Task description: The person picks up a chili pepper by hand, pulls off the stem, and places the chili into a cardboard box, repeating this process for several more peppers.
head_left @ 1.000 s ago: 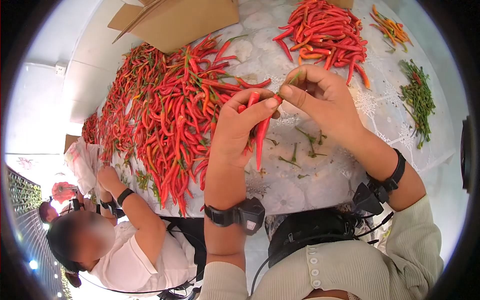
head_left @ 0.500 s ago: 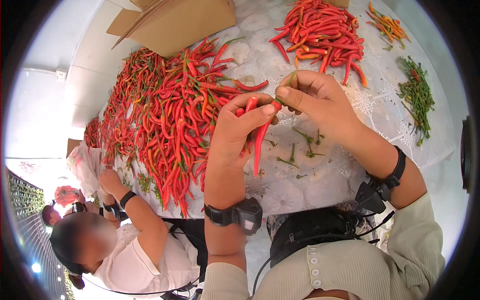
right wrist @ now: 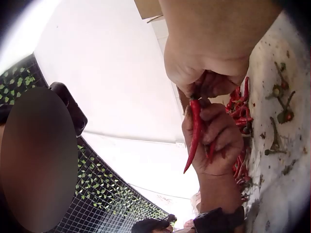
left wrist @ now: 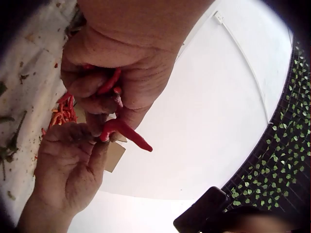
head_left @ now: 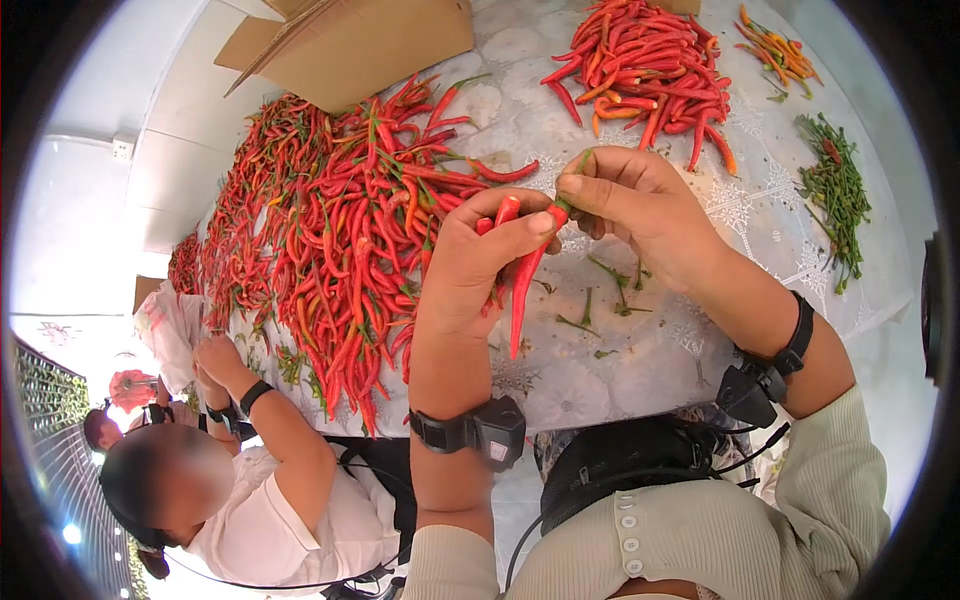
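My left hand (head_left: 462, 255) pinches a red chili pepper (head_left: 521, 290) near its stem end, the tip pointing down. More red chilies (head_left: 507, 210) are tucked under its curled fingers; in the left wrist view, red pieces (left wrist: 111, 82) show between them. Close beside it, my right hand (head_left: 650, 205) pinches the green stem (head_left: 582, 165) of that same chili between thumb and forefinger. The right wrist view shows the long chili (right wrist: 194, 133) hanging whole below the right fingertips, its green cap (right wrist: 193, 97) partly hidden by them.
A large heap of stemmed red chilies (head_left: 340, 250) spreads left on the white-covered table (head_left: 570, 390). Beyond my hands lie a red chili pile (head_left: 650, 75), some orange chilies (head_left: 780, 55) and green stems (head_left: 835, 190). Loose stems (head_left: 620, 280), a cardboard box (head_left: 370, 50) and another person (head_left: 280, 490) are nearby.
Both hands have lowered slightly toward me in the head view, with the same chili and stem held between them. The piles look unchanged.
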The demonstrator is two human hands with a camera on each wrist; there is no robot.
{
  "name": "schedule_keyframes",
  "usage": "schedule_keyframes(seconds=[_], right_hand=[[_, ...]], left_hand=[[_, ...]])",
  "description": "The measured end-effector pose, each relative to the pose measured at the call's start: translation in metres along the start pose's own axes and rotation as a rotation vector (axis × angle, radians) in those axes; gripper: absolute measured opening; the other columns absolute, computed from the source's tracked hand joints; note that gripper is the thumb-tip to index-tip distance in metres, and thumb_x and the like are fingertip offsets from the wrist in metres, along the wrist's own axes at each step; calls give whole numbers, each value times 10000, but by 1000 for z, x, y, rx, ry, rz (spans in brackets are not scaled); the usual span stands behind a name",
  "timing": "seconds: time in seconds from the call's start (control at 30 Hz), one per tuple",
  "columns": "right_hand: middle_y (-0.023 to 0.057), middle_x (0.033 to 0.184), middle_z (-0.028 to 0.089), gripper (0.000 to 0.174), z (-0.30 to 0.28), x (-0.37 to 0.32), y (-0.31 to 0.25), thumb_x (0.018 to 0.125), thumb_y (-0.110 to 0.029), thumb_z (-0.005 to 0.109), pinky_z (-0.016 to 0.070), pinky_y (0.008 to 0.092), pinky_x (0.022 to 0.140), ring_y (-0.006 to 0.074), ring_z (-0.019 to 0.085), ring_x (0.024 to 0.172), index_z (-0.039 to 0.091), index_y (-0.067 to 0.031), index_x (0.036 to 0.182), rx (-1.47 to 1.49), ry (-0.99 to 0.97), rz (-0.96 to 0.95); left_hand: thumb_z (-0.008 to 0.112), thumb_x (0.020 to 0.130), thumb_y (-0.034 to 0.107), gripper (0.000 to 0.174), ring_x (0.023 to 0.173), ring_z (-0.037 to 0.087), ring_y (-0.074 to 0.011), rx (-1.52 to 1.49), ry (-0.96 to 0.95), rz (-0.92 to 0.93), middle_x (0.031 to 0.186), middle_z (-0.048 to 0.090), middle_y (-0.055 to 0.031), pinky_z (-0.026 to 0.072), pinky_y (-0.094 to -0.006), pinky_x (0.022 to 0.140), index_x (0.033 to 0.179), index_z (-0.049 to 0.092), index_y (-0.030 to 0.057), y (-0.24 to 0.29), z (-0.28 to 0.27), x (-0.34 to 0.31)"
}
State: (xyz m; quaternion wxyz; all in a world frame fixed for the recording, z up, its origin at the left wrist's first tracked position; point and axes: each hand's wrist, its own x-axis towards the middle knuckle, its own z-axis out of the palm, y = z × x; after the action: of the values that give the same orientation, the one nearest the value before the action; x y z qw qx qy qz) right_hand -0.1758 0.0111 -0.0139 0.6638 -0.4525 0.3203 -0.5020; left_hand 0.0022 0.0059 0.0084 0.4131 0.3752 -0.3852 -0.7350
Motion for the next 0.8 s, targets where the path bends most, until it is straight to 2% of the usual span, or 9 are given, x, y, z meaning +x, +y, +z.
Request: schedule_keyframes(seconds=[0.17, 0.3, 0.47, 0.5, 0.6, 0.67, 0.7, 0.77, 0.8], right_hand=[[-15, 792, 578, 145, 1, -2, -2, 869, -204, 577, 380, 199, 593, 49, 495, 685, 600, -60, 878, 168, -1, 84], [-16, 728, 555, 207, 8, -2, -4, 854, -262, 594, 390, 214, 585, 66, 485, 645, 588, -63, 799, 206, 54, 105], [-12, 717, 540, 154, 1, 0, -1, 838, -206, 593, 388, 231, 580, 79, 481, 649, 569, -72, 766, 444, 78, 105], [-7, 723, 541, 142, -5, 2, -2, 831, -195, 594, 391, 237, 587, 79, 486, 656, 569, -65, 780, 377, 80, 73], [3, 735, 543, 131, -14, 3, -9, 804, -169, 605, 401, 248, 610, 76, 498, 679, 573, -44, 824, 85, 52, -38], [6, 736, 545, 154, -9, 0, -13, 781, -158, 625, 410, 248, 626, 68, 505, 698, 580, -29, 853, -231, -17, -136], [2, 745, 551, 177, -6, -1, -12, 776, -159, 640, 413, 241, 631, 63, 507, 700, 583, -26, 877, -288, -12, -213], [-5, 761, 561, 229, 5, -2, -3, 766, -162, 669, 420, 226, 641, 54, 512, 704, 587, -20, 926, -404, -11, -374], [-7, 767, 563, 242, 8, -4, -2, 764, -161, 678, 424, 223, 642, 52, 513, 704, 586, -21, 938, -370, -21, -333]], left_hand=[[682, 720, 45, 263, 683, 622, -145, -21, -16, 1, 824, 641, -100, 513, -238, 647, 949, 592, -48, 0, 1, 0], [675, 719, 43, 266, 683, 618, -148, -59, -40, 2, 837, 641, -105, 509, -239, 659, 953, 593, -53, 1, 2, -1], [672, 729, 74, 257, 631, 573, -105, -86, -117, -31, 801, 626, -96, 431, -187, 489, 948, 594, -34, 2, -8, -1], [672, 731, 82, 255, 617, 561, -95, -105, -147, -54, 792, 622, -93, 406, -176, 452, 948, 594, -29, 3, -12, -1], [647, 764, 201, 288, 427, 366, -33, -36, -44, 76, 700, 532, -51, 263, -163, 357, 957, 565, 4, 0, -4, -1], [681, 740, 162, 280, 519, 464, -57, -167, -96, 38, 739, 578, -70, 321, -164, 395, 953, 574, 16, 1, -8, 0], [698, 728, 143, 280, 565, 514, -68, -232, -124, 23, 758, 601, -80, 349, -165, 414, 951, 579, 23, 2, -11, 0], [696, 735, 145, 261, 567, 505, -63, -134, -89, 44, 755, 595, -69, 348, -166, 422, 939, 574, 38, 3, -10, -2], [695, 739, 147, 251, 567, 500, -61, -86, -73, 66, 753, 592, -64, 347, -166, 426, 933, 571, 46, 4, -8, -3]])
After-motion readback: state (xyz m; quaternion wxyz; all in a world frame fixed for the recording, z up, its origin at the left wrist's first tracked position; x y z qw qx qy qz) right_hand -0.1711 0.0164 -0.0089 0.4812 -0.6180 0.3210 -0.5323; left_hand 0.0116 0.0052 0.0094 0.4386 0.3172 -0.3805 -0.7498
